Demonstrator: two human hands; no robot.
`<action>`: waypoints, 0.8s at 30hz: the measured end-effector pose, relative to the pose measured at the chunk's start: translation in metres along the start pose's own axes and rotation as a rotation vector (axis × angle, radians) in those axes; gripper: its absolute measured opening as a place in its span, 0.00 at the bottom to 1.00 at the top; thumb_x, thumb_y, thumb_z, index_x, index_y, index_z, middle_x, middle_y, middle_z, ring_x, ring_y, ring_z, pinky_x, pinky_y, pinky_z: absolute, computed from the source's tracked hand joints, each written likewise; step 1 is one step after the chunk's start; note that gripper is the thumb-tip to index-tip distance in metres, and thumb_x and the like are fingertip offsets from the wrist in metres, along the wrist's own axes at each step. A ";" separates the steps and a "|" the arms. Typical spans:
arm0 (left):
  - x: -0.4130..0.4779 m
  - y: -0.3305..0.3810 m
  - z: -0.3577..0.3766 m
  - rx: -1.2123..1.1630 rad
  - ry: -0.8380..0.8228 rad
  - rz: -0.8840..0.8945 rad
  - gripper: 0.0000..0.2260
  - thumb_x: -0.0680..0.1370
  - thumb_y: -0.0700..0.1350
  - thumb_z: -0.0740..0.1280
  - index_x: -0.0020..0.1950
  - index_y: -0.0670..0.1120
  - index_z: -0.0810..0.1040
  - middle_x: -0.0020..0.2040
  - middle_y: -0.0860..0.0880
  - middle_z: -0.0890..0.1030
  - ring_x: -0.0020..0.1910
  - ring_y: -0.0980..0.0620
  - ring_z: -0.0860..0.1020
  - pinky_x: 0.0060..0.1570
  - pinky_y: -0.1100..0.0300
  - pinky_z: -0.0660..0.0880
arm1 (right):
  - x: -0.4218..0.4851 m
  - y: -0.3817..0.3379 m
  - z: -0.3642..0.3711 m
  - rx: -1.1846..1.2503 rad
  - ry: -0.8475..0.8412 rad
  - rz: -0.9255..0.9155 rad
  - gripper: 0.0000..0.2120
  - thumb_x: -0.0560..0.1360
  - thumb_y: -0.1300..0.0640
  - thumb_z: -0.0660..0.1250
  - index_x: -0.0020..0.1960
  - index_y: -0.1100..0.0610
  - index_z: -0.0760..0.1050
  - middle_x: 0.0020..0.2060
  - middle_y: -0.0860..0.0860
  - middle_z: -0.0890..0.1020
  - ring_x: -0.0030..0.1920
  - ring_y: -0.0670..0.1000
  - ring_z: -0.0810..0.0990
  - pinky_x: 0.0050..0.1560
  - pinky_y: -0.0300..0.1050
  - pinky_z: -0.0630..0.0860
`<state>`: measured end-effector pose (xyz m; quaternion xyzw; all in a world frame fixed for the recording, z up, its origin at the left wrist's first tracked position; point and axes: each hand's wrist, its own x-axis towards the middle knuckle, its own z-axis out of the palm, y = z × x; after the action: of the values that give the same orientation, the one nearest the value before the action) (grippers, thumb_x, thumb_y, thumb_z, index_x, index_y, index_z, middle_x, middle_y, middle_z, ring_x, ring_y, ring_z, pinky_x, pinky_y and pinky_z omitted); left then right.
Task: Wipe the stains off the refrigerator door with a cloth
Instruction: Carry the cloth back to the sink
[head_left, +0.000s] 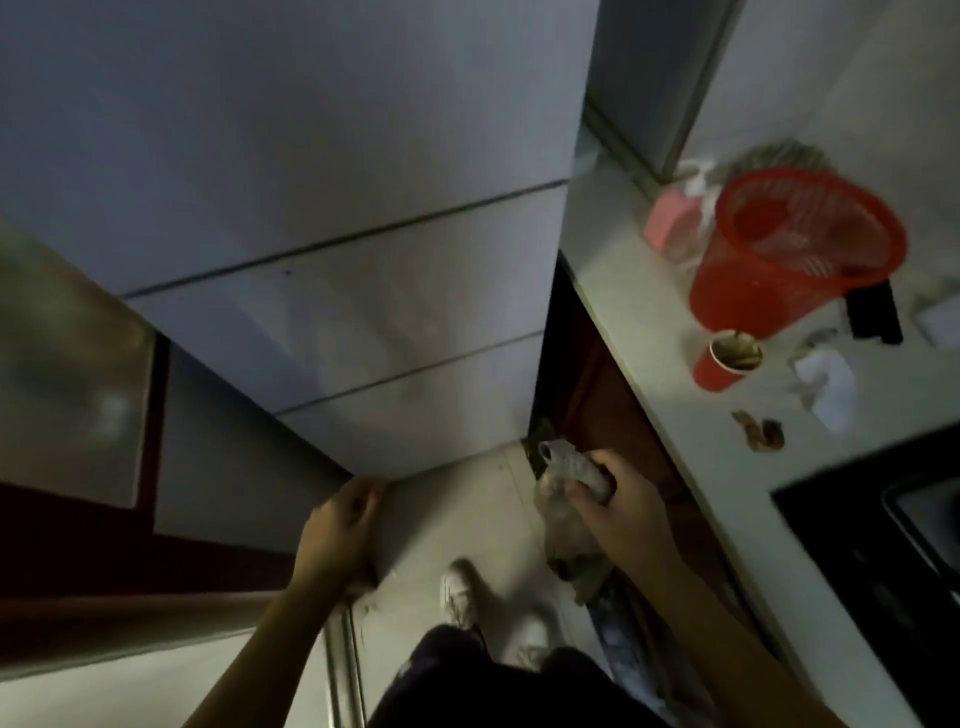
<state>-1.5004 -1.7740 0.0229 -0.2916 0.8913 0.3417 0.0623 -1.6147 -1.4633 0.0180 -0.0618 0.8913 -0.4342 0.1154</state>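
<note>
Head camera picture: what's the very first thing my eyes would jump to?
The bright red basket on the counter at the right stands out most, with a small red cup just in front of it. The big grey refrigerator door fills the middle. Below it, the right hand grips a crumpled cloth, and the left hand holds the door's bottom corner.
</note>
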 end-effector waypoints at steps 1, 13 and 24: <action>-0.003 -0.004 0.008 -0.003 -0.050 -0.019 0.12 0.82 0.55 0.62 0.60 0.52 0.81 0.53 0.47 0.85 0.52 0.44 0.83 0.48 0.55 0.74 | -0.013 0.012 0.001 -0.003 -0.023 0.066 0.10 0.78 0.53 0.72 0.58 0.49 0.77 0.45 0.44 0.80 0.45 0.43 0.77 0.44 0.37 0.71; 0.044 -0.014 0.051 0.172 -0.629 0.069 0.05 0.81 0.55 0.62 0.52 0.56 0.75 0.49 0.52 0.80 0.55 0.46 0.80 0.60 0.51 0.76 | -0.134 0.041 0.016 0.018 0.215 0.603 0.11 0.73 0.54 0.74 0.51 0.46 0.75 0.44 0.44 0.82 0.45 0.49 0.80 0.46 0.46 0.73; 0.090 0.016 0.086 0.471 -0.920 0.289 0.17 0.72 0.58 0.58 0.43 0.47 0.79 0.43 0.46 0.83 0.46 0.41 0.81 0.49 0.50 0.75 | -0.259 0.015 0.087 0.213 0.711 1.001 0.10 0.71 0.56 0.74 0.48 0.49 0.74 0.40 0.44 0.82 0.39 0.47 0.79 0.40 0.45 0.69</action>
<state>-1.5909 -1.7519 -0.0606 0.0356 0.8555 0.2300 0.4625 -1.3425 -1.4658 -0.0066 0.5237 0.7478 -0.4079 0.0066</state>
